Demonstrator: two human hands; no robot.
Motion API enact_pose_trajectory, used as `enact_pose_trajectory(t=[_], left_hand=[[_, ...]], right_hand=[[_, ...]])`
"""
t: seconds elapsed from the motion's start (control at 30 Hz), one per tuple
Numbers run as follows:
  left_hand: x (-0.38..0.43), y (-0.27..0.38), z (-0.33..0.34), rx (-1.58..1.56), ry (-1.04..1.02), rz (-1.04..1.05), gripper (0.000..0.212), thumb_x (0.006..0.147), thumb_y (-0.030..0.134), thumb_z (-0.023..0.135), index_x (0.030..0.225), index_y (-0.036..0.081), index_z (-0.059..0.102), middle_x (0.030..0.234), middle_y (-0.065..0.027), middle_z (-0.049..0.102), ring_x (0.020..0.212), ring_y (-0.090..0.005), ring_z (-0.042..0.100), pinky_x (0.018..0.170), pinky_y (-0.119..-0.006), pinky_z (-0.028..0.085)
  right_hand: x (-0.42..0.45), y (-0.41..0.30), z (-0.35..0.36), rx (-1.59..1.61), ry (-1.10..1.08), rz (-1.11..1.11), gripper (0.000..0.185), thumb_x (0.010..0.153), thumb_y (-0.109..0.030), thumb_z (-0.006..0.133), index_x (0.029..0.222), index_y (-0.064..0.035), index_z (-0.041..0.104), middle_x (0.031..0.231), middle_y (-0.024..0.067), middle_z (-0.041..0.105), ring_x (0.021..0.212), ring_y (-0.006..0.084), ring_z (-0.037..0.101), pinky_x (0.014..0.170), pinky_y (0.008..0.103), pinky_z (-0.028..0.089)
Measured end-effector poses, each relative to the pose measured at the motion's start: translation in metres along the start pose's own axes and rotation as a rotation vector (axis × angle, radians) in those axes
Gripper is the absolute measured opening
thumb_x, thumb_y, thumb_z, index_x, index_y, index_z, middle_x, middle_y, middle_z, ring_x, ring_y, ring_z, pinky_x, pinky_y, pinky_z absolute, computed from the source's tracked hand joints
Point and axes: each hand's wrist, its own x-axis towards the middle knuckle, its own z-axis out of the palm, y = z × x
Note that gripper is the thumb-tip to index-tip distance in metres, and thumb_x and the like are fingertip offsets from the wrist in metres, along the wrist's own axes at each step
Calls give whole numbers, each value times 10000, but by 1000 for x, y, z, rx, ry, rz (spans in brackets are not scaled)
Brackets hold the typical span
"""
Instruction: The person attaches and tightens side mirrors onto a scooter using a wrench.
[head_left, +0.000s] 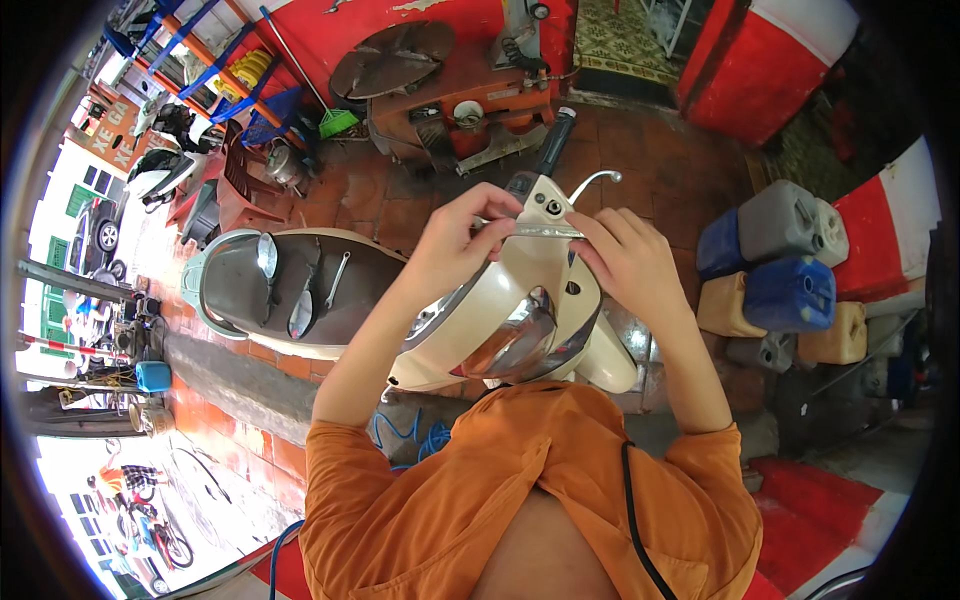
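A cream motor scooter (495, 289) stands in front of me, its headlight (529, 334) closest to my body. Above its handlebar cover, a narrow shiny strip (546, 231) is stretched between my two hands; its material is unclear. My left hand (469, 232) pinches one end between thumb and fingers. The other end is in my right hand (622, 251). Just beyond the strip lie a round mirror mount (553, 207), a brake lever (596, 180) and a black handlebar grip (556, 140). On the brown seat (232, 281) rest two rear-view mirrors (267, 256) (301, 315) and a combination wrench (337, 280).
An orange tyre-changing machine (465, 112) stands past the scooter. Several jerrycans (787, 292) are stacked at right. A green broom (337, 121), a red plastic chair (240, 199) and a metal rack (202, 52) stand at upper left. Blue hose (431, 439) lies coiled by my body.
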Motion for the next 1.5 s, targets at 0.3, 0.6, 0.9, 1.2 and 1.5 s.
enact_pose_trajectory(t=[0.3, 0.6, 0.9, 1.2, 1.5], left_hand=[[19, -43, 31, 512, 186, 303, 454, 881, 224, 751, 1256, 29, 587, 1146, -138, 624, 1015, -314, 626, 866, -378, 522], [8, -50, 37, 598, 182, 230, 428, 863, 221, 756, 1232, 44, 632, 1303, -137, 600, 1181, -314, 601, 975, -384, 482], [9, -51, 37, 564, 201, 201, 405, 853, 227, 760, 1198, 46, 649, 1284, -136, 615, 1190, -317, 595, 965, -388, 488], [9, -50, 39, 662, 199, 208, 458, 816, 257, 787, 1206, 73, 634, 1294, -135, 595, 1215, -345, 567, 1001, -434, 471], [9, -49, 40, 598, 205, 195, 459, 802, 244, 797, 1194, 64, 639, 1281, -136, 602, 1204, -347, 575, 999, -431, 475]], right_hand=[[-72, 74, 28, 232, 75, 188, 155, 893, -152, 689, 1000, -44, 665, 839, 119, 636, 806, 320, 649, 688, 418, 521], [-84, 84, 42, 284, 121, 296, 164, 925, -137, 668, 1040, -20, 671, 817, 133, 597, 736, 343, 596, 649, 425, 473], [-71, 91, 44, 329, 103, 230, 179, 931, -152, 658, 1062, -33, 682, 835, 135, 609, 766, 339, 621, 665, 422, 492], [-38, 117, 29, 214, -28, 138, 218, 874, -233, 725, 1031, -82, 722, 760, 86, 597, 690, 288, 608, 611, 392, 477], [-45, 143, 59, 499, -92, 217, 228, 898, -145, 712, 1099, -38, 721, 750, 104, 561, 663, 234, 534, 621, 346, 429]])
